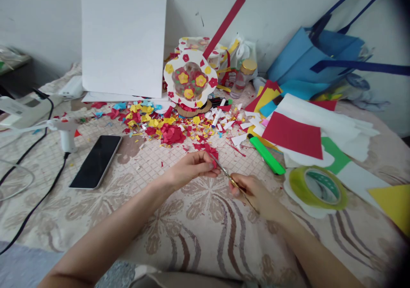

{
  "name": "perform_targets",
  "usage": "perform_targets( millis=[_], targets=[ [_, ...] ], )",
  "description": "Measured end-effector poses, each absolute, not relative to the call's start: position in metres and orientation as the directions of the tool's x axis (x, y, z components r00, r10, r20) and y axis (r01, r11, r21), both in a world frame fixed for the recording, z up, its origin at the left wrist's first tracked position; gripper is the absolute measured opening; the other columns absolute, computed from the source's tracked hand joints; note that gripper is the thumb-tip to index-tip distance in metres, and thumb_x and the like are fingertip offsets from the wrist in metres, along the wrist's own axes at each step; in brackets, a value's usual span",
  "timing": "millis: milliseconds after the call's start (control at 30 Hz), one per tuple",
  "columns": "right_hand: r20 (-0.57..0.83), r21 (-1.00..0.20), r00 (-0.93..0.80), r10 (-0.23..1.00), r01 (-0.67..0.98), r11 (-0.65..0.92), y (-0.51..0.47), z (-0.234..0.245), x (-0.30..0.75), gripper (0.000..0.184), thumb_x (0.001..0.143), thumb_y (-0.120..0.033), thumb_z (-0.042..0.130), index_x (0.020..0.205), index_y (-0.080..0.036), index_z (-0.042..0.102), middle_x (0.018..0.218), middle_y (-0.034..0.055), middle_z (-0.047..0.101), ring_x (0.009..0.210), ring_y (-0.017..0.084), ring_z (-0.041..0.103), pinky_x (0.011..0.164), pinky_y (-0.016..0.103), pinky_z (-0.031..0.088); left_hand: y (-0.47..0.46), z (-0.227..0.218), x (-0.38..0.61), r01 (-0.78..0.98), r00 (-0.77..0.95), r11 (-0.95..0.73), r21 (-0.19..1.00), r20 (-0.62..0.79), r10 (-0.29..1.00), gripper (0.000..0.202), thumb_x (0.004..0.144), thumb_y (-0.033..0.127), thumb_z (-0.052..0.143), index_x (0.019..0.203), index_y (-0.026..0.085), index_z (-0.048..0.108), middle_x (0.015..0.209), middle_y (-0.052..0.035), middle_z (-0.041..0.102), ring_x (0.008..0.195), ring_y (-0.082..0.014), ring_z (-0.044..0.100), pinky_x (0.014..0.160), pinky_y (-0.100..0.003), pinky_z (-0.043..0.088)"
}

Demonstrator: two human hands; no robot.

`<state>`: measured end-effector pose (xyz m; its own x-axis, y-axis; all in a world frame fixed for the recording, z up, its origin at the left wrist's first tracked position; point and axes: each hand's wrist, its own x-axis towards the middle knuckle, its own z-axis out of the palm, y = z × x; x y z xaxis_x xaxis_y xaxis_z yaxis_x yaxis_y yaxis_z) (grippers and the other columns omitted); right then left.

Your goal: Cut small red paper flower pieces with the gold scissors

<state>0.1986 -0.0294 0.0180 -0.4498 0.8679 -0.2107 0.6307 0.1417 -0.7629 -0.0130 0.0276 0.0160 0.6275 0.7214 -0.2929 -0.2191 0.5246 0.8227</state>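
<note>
Over the middle of the table, my left hand (198, 167) pinches a small piece of red paper (214, 164) between thumb and fingertips. My right hand (248, 189) is closed around a slim metal tool that looks like a pair of scissors (228, 175). Its tip reaches the red paper at my left fingertips. Just beyond both hands lie red paper scraps (207, 149). Farther back stands a white flower-shaped paper lantern (191, 79) with red and yellow flowers and a red strip rising from it.
Colored scraps (173, 133) cover the table's middle. A phone (96, 162) and white glue gun (66, 135) lie left. Right are a green utility knife (267, 154), tape roll (315, 187), red paper sheet (293, 134) and blue bag (315, 51). A white board (124, 44) leans on the wall.
</note>
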Motion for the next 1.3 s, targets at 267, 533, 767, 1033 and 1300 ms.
perform_targets(
  millis=[267, 533, 767, 1033, 1300],
  targets=[
    [-0.240, -0.719, -0.426, 0.872, 0.682, 0.135, -0.0294, 0.0227, 0.1955, 0.028, 0.085, -0.040, 0.049, 0.067, -0.019, 0.042, 0.060, -0.0014, 0.052, 0.055, 0.013, 0.045, 0.054, 0.025, 0.028, 0.0275, 0.0145, -0.0119, -0.215, 0.619, 0.527, 0.823, -0.303, 0.725, 0.023, 0.070, 0.025, 0.074, 0.073, 0.013, 0.055, 0.078, -0.0051, 0.069, 0.077, -0.0123, 0.066, 0.078, -0.026, 0.050],
    [-0.235, -0.714, -0.428, 0.873, 0.685, 0.144, -0.0303, 0.0226, 0.1960, 0.030, 0.088, -0.040, 0.043, 0.066, -0.020, 0.039, 0.057, -0.0027, 0.046, 0.053, 0.013, 0.043, 0.053, 0.025, 0.026, 0.0274, 0.0156, -0.0124, -0.211, 0.617, 0.521, 0.827, -0.301, 0.727, 0.023, 0.069, 0.026, 0.074, 0.073, 0.013, 0.055, 0.079, -0.0056, 0.068, 0.076, -0.0123, 0.066, 0.079, -0.027, 0.049],
    [-0.243, -0.696, -0.423, 0.873, 0.702, 0.147, -0.0308, 0.0219, 0.1975, 0.030, 0.088, -0.040, 0.041, 0.066, -0.020, 0.037, 0.056, -0.0034, 0.044, 0.053, 0.012, 0.042, 0.052, 0.025, 0.026, 0.0280, 0.0148, -0.0124, -0.215, 0.613, 0.522, 0.825, -0.303, 0.730, 0.025, 0.068, 0.027, 0.075, 0.072, 0.013, 0.055, 0.078, -0.0054, 0.068, 0.076, -0.0124, 0.066, 0.079, -0.027, 0.049],
    [-0.211, -0.695, -0.387, 0.898, 0.705, 0.141, -0.0300, 0.0210, 0.1970, 0.030, 0.087, -0.038, 0.043, 0.063, -0.020, 0.039, 0.051, -0.0044, 0.041, 0.050, 0.011, 0.038, 0.051, 0.024, 0.026, 0.0284, 0.0137, -0.0128, -0.208, 0.618, 0.521, 0.828, -0.302, 0.726, 0.022, 0.070, 0.025, 0.073, 0.073, 0.013, 0.055, 0.080, -0.0051, 0.068, 0.078, -0.0125, 0.066, 0.080, -0.028, 0.049],
    [-0.188, -0.806, -0.317, 0.930, 0.591, 0.039, -0.0267, 0.0197, 0.2040, 0.031, 0.085, -0.045, 0.046, 0.068, -0.019, 0.043, 0.054, -0.0047, 0.040, 0.049, 0.010, 0.034, 0.048, 0.024, 0.026, 0.0269, 0.0177, -0.0130, -0.183, 0.601, 0.482, 0.856, -0.291, 0.744, 0.021, 0.072, 0.027, 0.072, 0.074, 0.014, 0.056, 0.081, -0.0042, 0.067, 0.076, -0.0112, 0.063, 0.073, -0.025, 0.047]
  ],
)
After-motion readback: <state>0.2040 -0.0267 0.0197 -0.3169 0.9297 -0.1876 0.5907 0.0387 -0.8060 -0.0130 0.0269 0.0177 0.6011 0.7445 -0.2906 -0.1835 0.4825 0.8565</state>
